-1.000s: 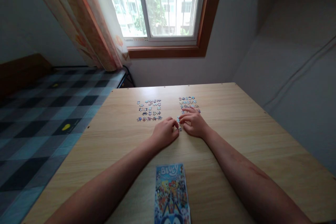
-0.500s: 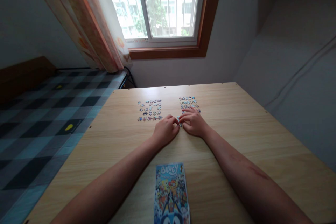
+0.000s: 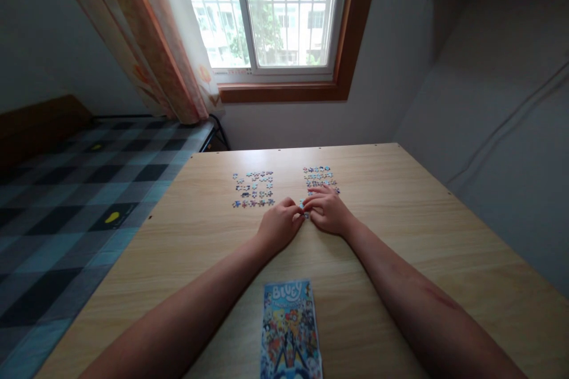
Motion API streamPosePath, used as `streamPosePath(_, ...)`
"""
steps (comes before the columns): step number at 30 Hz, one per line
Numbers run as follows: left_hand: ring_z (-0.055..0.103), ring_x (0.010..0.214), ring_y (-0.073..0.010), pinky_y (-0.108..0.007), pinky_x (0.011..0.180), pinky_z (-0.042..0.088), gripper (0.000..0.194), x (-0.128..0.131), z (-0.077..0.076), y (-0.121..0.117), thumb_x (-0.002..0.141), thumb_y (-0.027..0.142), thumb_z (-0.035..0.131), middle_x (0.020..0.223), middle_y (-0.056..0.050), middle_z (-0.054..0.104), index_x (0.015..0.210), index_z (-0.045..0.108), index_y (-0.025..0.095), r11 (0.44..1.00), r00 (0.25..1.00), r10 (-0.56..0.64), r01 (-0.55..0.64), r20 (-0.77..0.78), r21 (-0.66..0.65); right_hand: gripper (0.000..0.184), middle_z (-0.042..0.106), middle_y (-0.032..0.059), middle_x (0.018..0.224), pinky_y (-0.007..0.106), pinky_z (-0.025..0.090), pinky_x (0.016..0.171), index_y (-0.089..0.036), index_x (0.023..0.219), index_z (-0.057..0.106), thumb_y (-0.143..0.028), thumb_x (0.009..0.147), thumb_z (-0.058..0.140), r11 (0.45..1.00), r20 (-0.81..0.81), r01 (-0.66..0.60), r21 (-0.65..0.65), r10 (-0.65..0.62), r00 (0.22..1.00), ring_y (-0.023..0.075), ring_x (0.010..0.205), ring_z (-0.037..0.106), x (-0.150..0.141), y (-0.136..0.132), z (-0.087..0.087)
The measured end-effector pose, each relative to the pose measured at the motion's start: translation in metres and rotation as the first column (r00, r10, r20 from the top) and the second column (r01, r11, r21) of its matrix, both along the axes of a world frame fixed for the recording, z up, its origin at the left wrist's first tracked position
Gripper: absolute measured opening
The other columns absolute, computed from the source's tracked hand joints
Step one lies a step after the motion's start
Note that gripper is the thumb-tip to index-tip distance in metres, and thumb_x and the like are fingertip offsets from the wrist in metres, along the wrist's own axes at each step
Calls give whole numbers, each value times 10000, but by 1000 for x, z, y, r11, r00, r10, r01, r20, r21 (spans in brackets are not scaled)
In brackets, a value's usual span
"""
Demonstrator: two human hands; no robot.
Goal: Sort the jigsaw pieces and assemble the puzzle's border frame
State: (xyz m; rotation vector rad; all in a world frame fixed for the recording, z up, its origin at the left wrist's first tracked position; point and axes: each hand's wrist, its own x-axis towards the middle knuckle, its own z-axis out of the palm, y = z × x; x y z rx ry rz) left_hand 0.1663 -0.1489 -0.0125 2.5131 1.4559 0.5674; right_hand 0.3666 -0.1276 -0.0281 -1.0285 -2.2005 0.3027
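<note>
Small jigsaw puzzle pieces [image 3: 306,215] lie where my two hands meet on the wooden table [image 3: 213,260]. My left hand [image 3: 280,225] is closed, thumb and forefinger pinched at these pieces. From the right, my right hand [image 3: 329,210] bends its thumb and forefinger onto the same spot, with its other fingers stretched over the lower edge of a block of puzzle pieces [image 3: 317,176]. Fingers partly hide the pieces being handled. Beyond my left hand, loose puzzle pieces [image 3: 254,204] are laid out in spaced rows.
A colourful picture sheet or box marked "Bluey" [image 3: 291,328] lies between my forearms at the near side. Left of the table stands a bed with a checked cover [image 3: 111,189]. A window [image 3: 288,12] and a curtain [image 3: 160,41] are behind the table.
Both hands stay at the same spot, with only slight finger movement. The whole view has shifted a little downward in the picture.
</note>
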Motion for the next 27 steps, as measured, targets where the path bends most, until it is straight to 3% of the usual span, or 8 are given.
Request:
streamPosePath(9,667,794,-166,-276,724,509,243,0,-1,-2,967,329,542,979,-35,706,985,769,248,999,998,0,2,-63,37,231,789,-9,962,605,220,1180,-279,788,751,-102,773,603,1000,-5,0,4,0,1000,295,1232,611,0,0,-1)
streamPosePath(15,676,820,-165,-286,769,526,205,2,2,-3,942,338,597,1036,-36,708,997,773,249,999,999,41,-41,-31,15,214,763,25,1092,550,328,1123,-266,867,751,-129,781,611,994,-106,99,43,-94,990,282,1203,613,3,3,-4)
streamPosePath(27,660,815,-165,-294,769,506,223,-2,3,1,948,334,588,1020,-36,708,970,797,260,998,997,68,-69,-44,-16,153,748,11,1125,573,255,1161,-269,714,733,-161,758,634,992,-40,112,50,-110,993,298,1285,530,8,-1,-1)
